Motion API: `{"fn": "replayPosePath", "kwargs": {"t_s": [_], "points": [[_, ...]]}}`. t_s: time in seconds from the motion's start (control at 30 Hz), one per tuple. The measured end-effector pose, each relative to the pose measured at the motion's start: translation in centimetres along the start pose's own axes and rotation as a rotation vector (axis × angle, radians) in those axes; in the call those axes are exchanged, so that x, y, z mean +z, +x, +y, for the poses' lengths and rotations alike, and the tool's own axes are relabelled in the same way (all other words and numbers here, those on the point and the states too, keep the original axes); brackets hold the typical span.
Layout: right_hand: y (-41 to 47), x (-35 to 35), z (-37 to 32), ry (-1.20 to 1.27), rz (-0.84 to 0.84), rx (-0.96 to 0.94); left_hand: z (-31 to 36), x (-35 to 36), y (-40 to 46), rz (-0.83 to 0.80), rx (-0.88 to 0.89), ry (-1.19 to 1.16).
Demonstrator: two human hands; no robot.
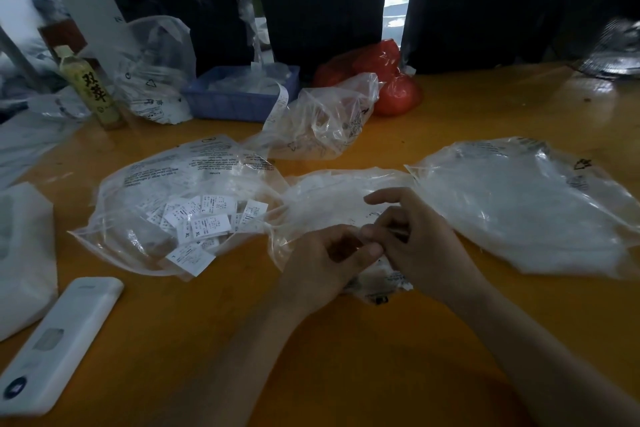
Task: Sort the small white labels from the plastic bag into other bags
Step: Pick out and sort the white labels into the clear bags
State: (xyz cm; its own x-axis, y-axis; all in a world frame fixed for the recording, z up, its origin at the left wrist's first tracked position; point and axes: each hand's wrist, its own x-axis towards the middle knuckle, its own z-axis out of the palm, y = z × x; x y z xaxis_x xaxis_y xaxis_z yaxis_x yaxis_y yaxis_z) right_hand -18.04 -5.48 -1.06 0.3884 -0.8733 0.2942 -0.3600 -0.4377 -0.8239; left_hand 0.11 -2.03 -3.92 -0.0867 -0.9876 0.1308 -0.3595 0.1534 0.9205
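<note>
From the head camera, both hands meet over the middle clear bag (332, 198) on the yellow table (381, 357). The left hand (322, 267) and the right hand (415, 239) curl their fingers together and pinch something small between them; it is too hidden to tell what. The small white labels (204, 224) lie in a heap inside the left clear bag (166, 184). Another clear bag (519, 204) lies to the right. A white remote (59, 340) rests near the left edge.

Two bare forearms reach in from the bottom edge, with no sleeves, gloves, rings or watch showing. The left hand (322, 263) and right hand (415, 239) have short, plain nails.
</note>
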Motion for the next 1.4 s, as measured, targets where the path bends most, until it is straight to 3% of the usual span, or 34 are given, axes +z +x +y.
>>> {"fn": "replayPosePath", "kwargs": {"t_s": [0.4,0.63,0.8,1.0,1.13,1.23,1.4], "points": [[0.3,0.2,1.4,0.060,0.043,0.108,-0.5,0.3,0.4,0.184,-0.108,-0.307],[0.5,0.3,1.6,0.143,0.177,0.103,-0.7,0.3,0.5,0.218,-0.122,-0.389],[0.2,0.3,1.1,0.280,-0.030,0.252,-0.7,0.0,0.6,0.223,-0.123,-0.394],[0.1,0.0,1.1,0.103,-0.059,0.189,-0.6,-0.1,0.5,0.172,-0.137,-0.400],[0.2,0.3,0.9,-0.046,-0.077,0.175,-0.8,-0.2,0.6,0.250,-0.138,-0.421],[0.2,0.3,0.8,-0.071,-0.005,0.169,-0.9,-0.2,0.6,0.262,-0.167,-0.479],[0.4,0.7,1.2,-0.200,-0.055,0.160,-0.3,-0.3,0.7,0.227,-0.171,-0.637]]}}
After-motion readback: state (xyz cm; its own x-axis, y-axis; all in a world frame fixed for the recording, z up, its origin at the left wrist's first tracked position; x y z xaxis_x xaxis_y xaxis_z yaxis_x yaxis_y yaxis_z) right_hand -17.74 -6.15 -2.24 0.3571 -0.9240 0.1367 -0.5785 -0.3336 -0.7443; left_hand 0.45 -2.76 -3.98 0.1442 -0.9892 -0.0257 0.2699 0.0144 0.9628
